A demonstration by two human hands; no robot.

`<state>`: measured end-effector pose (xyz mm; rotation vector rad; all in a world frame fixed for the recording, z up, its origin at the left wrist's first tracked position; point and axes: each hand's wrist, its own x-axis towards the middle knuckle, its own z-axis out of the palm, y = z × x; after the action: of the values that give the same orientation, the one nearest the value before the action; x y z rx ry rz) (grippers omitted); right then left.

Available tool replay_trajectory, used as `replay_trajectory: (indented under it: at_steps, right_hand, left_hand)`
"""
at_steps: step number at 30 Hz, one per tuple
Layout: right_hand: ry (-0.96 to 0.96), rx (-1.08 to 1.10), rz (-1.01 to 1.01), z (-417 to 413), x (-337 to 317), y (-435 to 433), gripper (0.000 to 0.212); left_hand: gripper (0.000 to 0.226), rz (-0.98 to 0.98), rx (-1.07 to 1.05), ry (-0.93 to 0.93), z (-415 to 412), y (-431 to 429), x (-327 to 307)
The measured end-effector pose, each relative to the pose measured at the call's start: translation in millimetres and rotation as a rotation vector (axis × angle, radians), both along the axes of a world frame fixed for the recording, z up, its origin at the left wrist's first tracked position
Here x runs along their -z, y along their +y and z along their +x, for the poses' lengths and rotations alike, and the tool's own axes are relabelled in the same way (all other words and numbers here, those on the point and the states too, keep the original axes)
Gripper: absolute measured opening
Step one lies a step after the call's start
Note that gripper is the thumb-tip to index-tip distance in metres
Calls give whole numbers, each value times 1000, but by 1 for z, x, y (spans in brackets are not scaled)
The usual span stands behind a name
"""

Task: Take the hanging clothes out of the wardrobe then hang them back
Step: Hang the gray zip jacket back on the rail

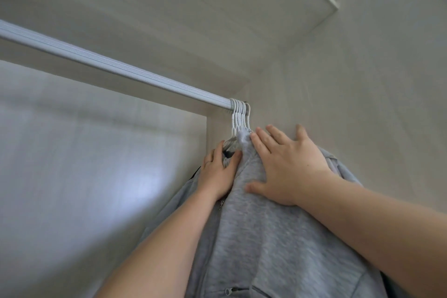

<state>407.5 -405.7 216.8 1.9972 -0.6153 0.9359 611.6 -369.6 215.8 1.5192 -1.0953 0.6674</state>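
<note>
Several white hangers (239, 116) hook over the right end of the silver rail (116, 65), bunched against the wardrobe's side wall. A grey zip sweatshirt (266, 237) hangs from them, in front of other clothes that are mostly hidden. My left hand (219, 173) reaches under the hangers at the garment's left shoulder, thumb and fingers curled round the fabric there. My right hand (287, 167) lies flat on the sweatshirt's right shoulder, fingers spread and straight, fingertips near the hanger necks.
The wardrobe's right side wall (350, 92) stands close behind the clothes. The top panel (193, 7) is just above the rail. The rail runs bare to the left, with the pale back panel (84, 152) behind it.
</note>
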Motion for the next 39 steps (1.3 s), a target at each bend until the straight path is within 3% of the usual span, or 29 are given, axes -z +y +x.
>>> replay_trajectory:
  at_steps: [7, 11, 15, 21, 24, 29, 32, 36, 39]
  right_hand:
    - [-19, -80, 56, -5, -2, 7, 96]
    - [-30, -226, 108, -14, -3, 24, 87]
    - [-52, -422, 141, -15, -4, 61, 83]
    - [-55, -817, 266, 3, -1, 131, 72]
    - [-58, -1091, 451, 13, 3, 167, 63]
    - [13, -1351, 675, 30, 4, 219, 54]
    - [40, -1486, 797, 34, 3, 245, 52]
    - [112, -1614, 899, 37, 3, 272, 51]
    - [147, -1694, 952, 38, 3, 285, 50]
  left_hand:
    - [105, 200, -24, 79, 19, 35, -5]
    - [90, 298, -192, -7, -31, 106, 11]
    - [67, 355, -619, -223, -71, 169, 16]
    - [53, 446, -1209, -416, -131, 254, 7]
    - [54, 518, -1491, -395, -155, 299, 0]
    - [60, 603, -1845, -145, -186, 365, -4]
    - [58, 626, -1905, 4, -205, 386, -6]
    - [47, 604, -1799, 109, -230, 398, -10]
    - [21, 561, -1685, 148, -249, 394, -10]
